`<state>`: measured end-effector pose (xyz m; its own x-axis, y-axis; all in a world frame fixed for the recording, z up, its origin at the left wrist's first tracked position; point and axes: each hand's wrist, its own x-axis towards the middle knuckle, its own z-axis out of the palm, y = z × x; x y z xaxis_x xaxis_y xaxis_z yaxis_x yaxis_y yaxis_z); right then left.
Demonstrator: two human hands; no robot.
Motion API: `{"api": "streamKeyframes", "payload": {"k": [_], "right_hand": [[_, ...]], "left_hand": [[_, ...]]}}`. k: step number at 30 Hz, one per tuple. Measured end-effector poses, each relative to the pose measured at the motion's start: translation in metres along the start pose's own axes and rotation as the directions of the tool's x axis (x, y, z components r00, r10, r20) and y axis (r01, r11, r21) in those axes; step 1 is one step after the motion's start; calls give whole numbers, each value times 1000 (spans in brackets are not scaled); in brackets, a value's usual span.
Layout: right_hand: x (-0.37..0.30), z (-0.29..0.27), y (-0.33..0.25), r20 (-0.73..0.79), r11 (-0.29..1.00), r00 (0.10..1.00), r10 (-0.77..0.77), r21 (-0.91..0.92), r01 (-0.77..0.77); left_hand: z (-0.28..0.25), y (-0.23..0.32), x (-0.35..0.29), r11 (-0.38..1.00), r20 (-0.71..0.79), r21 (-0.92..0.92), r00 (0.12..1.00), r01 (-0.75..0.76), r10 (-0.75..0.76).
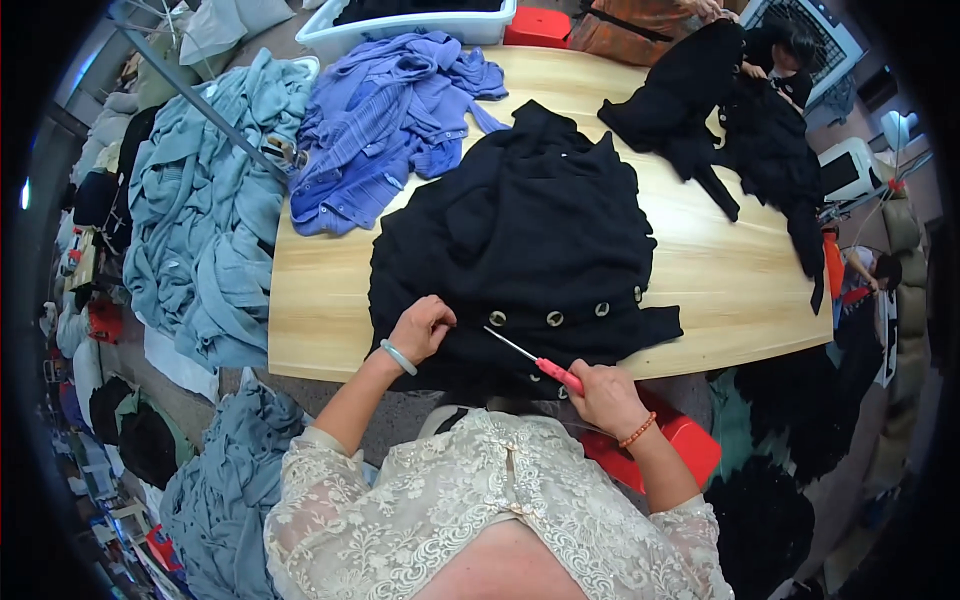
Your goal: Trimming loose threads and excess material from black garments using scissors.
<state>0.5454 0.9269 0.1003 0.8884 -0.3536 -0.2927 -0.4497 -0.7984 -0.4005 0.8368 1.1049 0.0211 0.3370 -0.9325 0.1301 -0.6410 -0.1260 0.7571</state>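
Note:
A black knitted cardigan lies spread over the wooden table, its lower part hanging past the near edge. Large round buttons with pale rims run in a row along it. My right hand grips the red handle of a tool with a long thin metal shaft; its exact kind is unclear. The shaft points up and left over the black knit, left of the lower buttons. My left hand has its fingers curled together at the cardigan's left side, near the shaft's tip. Whatever is pinched there is too small to make out.
Purple-blue garments and grey-green garments are heaped to the left. A co-worker handles black garments at the far right of the table. A white bin stands at the back. A red stool is below the near edge.

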Motion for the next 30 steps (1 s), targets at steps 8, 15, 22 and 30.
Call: {"api": "streamKeyframes", "payload": {"k": [8,15,22,30], "right_hand": [[11,-3,-11,21,983,997,-79,168,74],[-37,-18,28,1,954,988,152,259,-147],[-35,-4,16,120,975,982,144,152,-161],[-63,4,61,-201,936,969,142,346,-66]], "left_hand": [[-10,-1,-6,989,-132,124,990,75,-58],[48,54,33,979,-165,156,973,-135,160],[62,29,39,1000,14,10,1000,-18,17],[79,87,74,975,8,42,976,-217,217]]}}
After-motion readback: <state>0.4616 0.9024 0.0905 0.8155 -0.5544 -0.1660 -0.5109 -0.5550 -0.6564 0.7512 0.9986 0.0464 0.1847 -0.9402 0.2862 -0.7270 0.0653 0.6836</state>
